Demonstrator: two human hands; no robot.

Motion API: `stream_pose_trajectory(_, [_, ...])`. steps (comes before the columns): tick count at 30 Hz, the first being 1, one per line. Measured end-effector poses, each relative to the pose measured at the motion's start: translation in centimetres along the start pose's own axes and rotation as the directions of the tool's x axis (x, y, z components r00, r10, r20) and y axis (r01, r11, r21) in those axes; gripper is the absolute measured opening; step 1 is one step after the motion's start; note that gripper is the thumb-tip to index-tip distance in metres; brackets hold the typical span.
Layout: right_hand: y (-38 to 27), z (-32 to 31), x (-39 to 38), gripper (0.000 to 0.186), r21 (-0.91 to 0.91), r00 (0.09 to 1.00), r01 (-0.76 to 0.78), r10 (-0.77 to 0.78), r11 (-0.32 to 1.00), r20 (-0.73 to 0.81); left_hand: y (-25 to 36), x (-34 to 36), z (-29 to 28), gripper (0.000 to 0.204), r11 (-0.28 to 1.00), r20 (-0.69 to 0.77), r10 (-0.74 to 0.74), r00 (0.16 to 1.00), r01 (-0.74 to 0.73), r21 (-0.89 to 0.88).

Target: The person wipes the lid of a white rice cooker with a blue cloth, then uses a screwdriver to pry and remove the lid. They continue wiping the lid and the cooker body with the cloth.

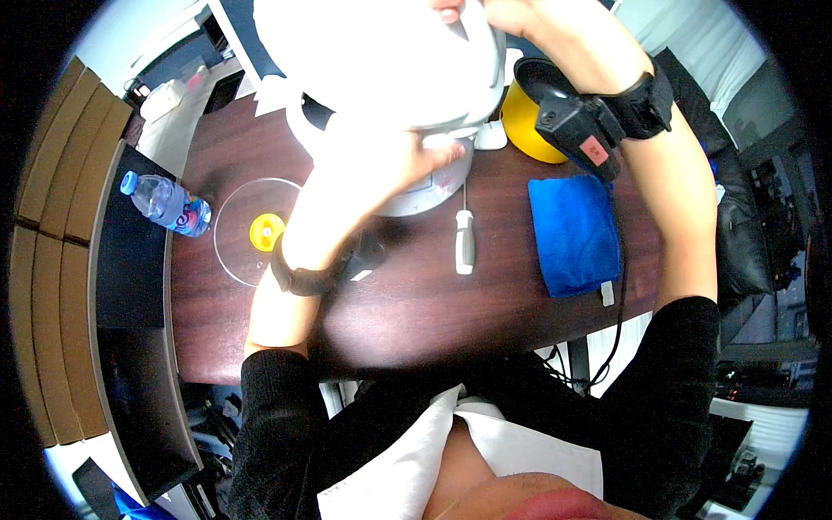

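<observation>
A large white rounded appliance (381,61) stands at the far middle of the table; glare washes out much of it, and the upper edge cuts it off. My left hand (390,173) holds its near lower side, with the thumb pointing right and the other fingers lost in the glare. Higher up, my right hand (520,16) grips the appliance's top right part, some fingertips showing at the upper edge. Just in front of the appliance's base lies a screwdriver (464,243) with a grey and white handle, its shaft pointing away from me. Neither hand touches it.
Left of my forearm lie a clear round lid (227,267) with a yellow knob and a plastic bottle (169,205) with a blue cap. A yellow pot (527,130), dark inside, and a folded blue cloth (576,234) are at right. Cardboard boxes (61,260) line the left side.
</observation>
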State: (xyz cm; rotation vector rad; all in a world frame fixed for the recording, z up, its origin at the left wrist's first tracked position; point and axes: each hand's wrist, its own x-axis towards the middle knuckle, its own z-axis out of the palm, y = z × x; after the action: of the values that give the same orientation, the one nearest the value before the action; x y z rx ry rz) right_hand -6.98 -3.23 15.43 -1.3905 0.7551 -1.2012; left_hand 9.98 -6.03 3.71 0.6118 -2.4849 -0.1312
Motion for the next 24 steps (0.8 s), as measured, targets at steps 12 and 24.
stream_pose_trajectory(12, [0.2, -3.1, -2.3, 0.067, 0.081, 0.985, 0.161, -0.155, 0.984, -0.075, -2.3, 1.4, 0.0, 0.045, 0.993, -0.022, -0.067, 0.998, 0.069, 0.1])
stream_pose_trajectory(24, [3.3, -4.6, -7.0, 0.088, 0.106, 0.875, 0.321, -0.252, 0.941, -0.412, -1.0, 1.6, 0.2, 0.047, 0.97, 0.074, -0.155, 0.985, 0.138, 0.199])
